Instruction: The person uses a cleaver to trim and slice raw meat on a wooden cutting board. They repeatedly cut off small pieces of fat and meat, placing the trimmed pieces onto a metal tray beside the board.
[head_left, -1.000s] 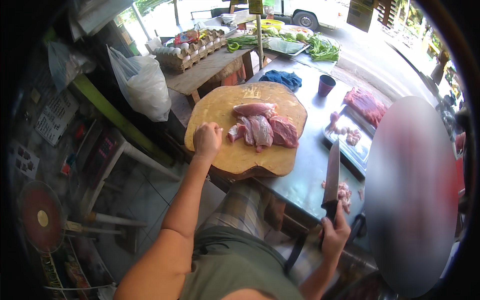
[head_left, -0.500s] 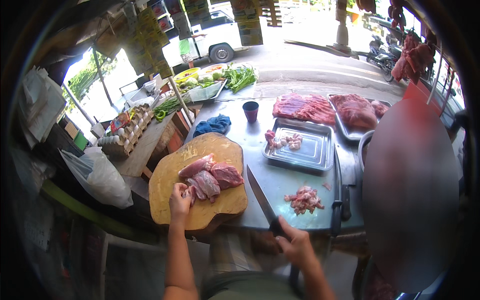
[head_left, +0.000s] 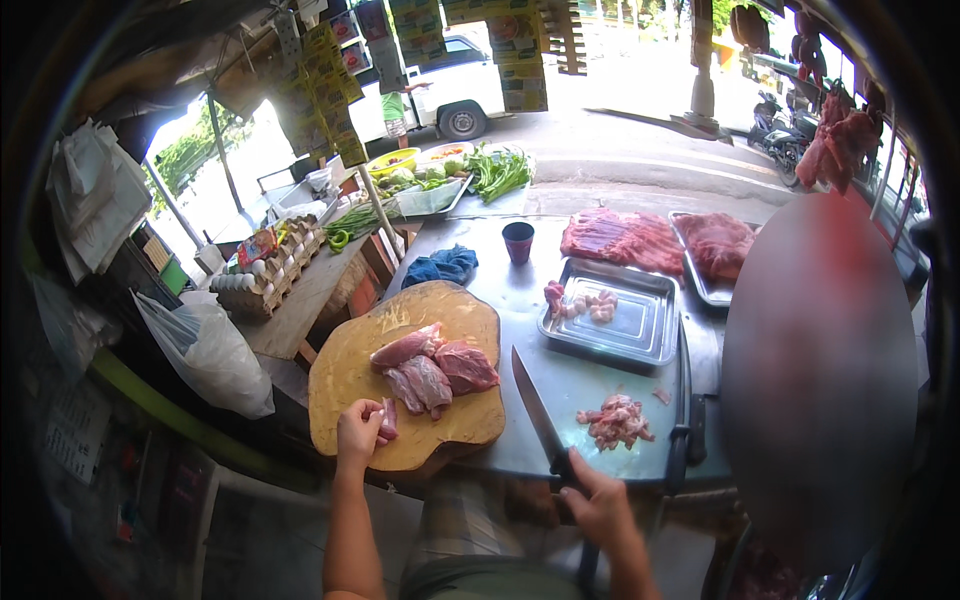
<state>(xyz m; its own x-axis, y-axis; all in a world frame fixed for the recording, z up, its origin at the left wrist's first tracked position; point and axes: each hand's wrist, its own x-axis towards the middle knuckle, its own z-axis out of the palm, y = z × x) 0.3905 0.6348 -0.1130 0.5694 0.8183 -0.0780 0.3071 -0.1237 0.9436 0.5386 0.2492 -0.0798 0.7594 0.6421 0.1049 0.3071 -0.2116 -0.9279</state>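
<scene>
On the round wooden board [head_left: 340, 350], my left hand [head_left: 358, 432] pinches a small strip of raw meat [head_left: 387, 420] at the near left edge. Several larger pieces of pink meat [head_left: 466, 369] lie together behind it on the board. My right hand [head_left: 597, 500] grips the black handle of a long knife [head_left: 536, 405], its blade pointing forward just right of the board, above the steel table. Meat trimmings [head_left: 611, 424] lie right of the blade, and two more knives [head_left: 680, 435] rest beside them.
A steel tray [head_left: 645, 337] with small pieces, meat slabs [head_left: 620, 240], a purple cup [head_left: 518, 243] and blue cloth [head_left: 440, 265] sit behind. Egg cartons [head_left: 280, 270], vegetables [head_left: 497, 175] and a white bag [head_left: 220, 370] are left and back. Hanging meat [head_left: 837, 145] is upper right; a vehicle stands outside.
The view has tilted up toward the street. My left hand has taken a small meat piece and drawn it toward me, apart from the other pieces. The knife stays in my right hand.
</scene>
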